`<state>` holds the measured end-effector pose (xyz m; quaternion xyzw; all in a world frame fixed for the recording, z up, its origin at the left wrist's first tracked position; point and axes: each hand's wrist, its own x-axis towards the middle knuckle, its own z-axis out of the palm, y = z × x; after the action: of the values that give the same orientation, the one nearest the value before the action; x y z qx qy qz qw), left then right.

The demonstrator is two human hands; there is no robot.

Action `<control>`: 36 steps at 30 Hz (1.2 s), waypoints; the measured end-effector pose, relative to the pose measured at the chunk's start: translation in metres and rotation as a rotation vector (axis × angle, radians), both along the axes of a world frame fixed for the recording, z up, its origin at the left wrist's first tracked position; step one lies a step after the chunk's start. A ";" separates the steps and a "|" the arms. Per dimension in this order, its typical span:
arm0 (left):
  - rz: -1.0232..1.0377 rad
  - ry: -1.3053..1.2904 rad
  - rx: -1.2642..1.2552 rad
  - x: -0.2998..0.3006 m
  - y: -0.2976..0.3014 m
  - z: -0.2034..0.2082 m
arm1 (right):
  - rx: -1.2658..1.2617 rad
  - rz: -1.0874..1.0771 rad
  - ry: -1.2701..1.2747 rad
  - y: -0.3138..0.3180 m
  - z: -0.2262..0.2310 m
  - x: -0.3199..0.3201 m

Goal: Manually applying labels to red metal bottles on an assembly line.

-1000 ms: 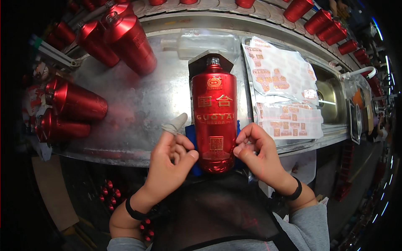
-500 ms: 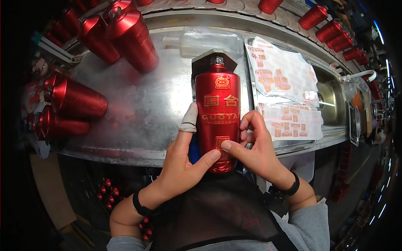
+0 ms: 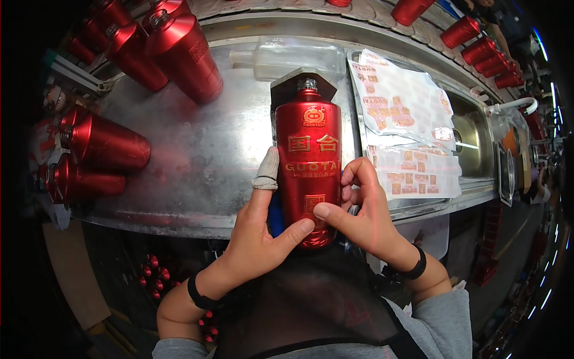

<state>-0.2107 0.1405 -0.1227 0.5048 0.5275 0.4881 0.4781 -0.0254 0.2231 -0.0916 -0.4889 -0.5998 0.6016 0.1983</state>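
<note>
A glossy red glass bottle [image 3: 309, 128] with gold lettering and a clear threaded neck lies tilted in front of me, its base towards my body. Behind its neck is a dark angular rest [image 3: 326, 88]. My left hand [image 3: 256, 230] steadies the bottle's left side, thumb at the lower edge and a white-covered index finger along the side. My right hand [image 3: 362, 206] is at the lower right, its thumb pressed beside a small square gold-edged decal [image 3: 315, 204]. Its other fingers curl against the bottle's right side, partly hidden.
Printed decal sheets [image 3: 409, 110] lie on a tray to the right, beside a metal sink [image 3: 472, 137]. A clear glass bottle [image 3: 293, 58] lies at the back. Red bottles [image 3: 185, 57] stand on the left of the metal worktop [image 3: 197, 155]; others ride a slatted conveyor [image 3: 359, 12] beyond.
Red bottles on the conveyor have moved to the right. The view has shifted very slightly; both hands keep nearly the same place on the bottle, the right thumb still by the square decal.
</note>
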 end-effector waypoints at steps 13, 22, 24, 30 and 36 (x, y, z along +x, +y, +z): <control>0.013 -0.072 -0.029 0.002 0.000 -0.003 | 0.125 -0.019 -0.039 -0.004 -0.009 0.001; -0.025 -0.087 -0.034 -0.002 -0.002 -0.012 | 0.051 0.037 0.022 -0.010 -0.010 0.014; -0.043 -0.095 -0.022 -0.003 -0.001 -0.011 | 0.047 0.035 0.034 -0.010 -0.011 0.016; -0.049 -0.146 -0.042 -0.005 0.002 -0.008 | 0.047 0.065 0.023 -0.009 -0.010 0.016; 0.009 -0.161 -0.094 0.005 0.004 -0.001 | 0.060 0.030 0.003 -0.008 -0.009 0.008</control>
<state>-0.2059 0.1446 -0.1236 0.4386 0.5118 0.5040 0.5401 -0.0172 0.2148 -0.1004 -0.4727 -0.6246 0.5869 0.2048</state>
